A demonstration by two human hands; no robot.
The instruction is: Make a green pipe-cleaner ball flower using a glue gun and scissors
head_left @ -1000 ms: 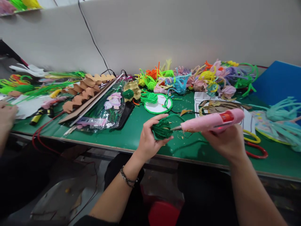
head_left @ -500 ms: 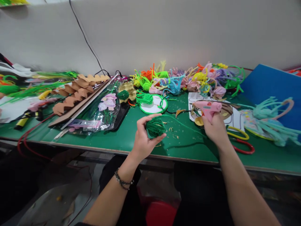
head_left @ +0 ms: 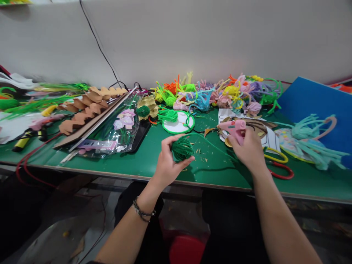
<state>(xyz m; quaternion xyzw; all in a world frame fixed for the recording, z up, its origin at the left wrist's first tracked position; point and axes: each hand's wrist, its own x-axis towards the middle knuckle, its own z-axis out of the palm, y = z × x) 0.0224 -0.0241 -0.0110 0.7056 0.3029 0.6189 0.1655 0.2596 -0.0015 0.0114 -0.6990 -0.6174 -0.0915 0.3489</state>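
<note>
Head view: left hand [head_left: 168, 161] is curled snugly round a dark green yarn ball [head_left: 182, 148] near the table's [head_left: 144, 159] front edge; right hand [head_left: 248, 149] has a pink glue gun [head_left: 233, 127] gripped, farther back. Gluing step, imo; next move calls for a steady ball.

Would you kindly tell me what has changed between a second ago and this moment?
The right hand has moved the pink glue gun forward toward the white sheet, its nozzle now apart from the green ball. A co-worker's hand at the left edge has gone out of view. Nothing was visibly let go: the left hand still holds the ball, and the right hand still grips the gun.
</note>
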